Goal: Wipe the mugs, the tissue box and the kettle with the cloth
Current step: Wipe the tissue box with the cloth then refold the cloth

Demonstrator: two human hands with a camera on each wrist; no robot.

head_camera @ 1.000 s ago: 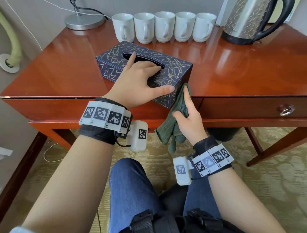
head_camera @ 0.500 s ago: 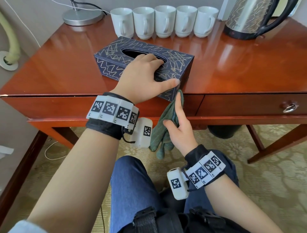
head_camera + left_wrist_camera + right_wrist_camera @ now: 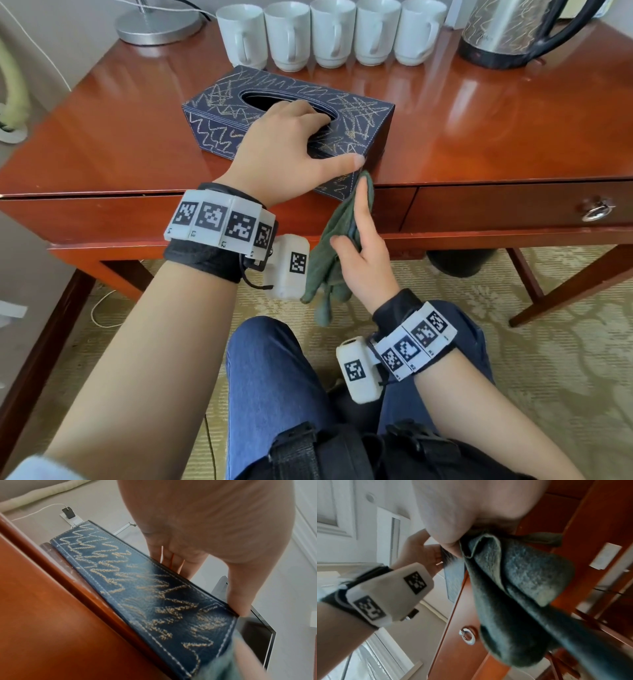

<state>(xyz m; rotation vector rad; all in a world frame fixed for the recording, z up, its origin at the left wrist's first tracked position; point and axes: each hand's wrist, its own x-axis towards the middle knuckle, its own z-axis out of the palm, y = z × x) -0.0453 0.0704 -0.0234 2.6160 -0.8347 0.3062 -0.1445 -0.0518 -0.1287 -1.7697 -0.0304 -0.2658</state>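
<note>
Tissue box [image 3: 287, 123]: stitched dark-blue leather, at the glossy table's [image 3: 479, 144] front edge.
Left hand [image 3: 291, 150]: grasping the box top.
Right hand [image 3: 363, 260]: apparently gripping the fuzzy green cloth [image 3: 339, 240].

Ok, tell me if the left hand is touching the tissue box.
Touching. The head view shows the left hand lying on top of the tissue box, fingers at its opening; the left wrist view shows the thumb against the box's top edge.

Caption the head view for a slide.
Left hand steadies the tissue box while right hand wipes its corner with the cloth.
</note>
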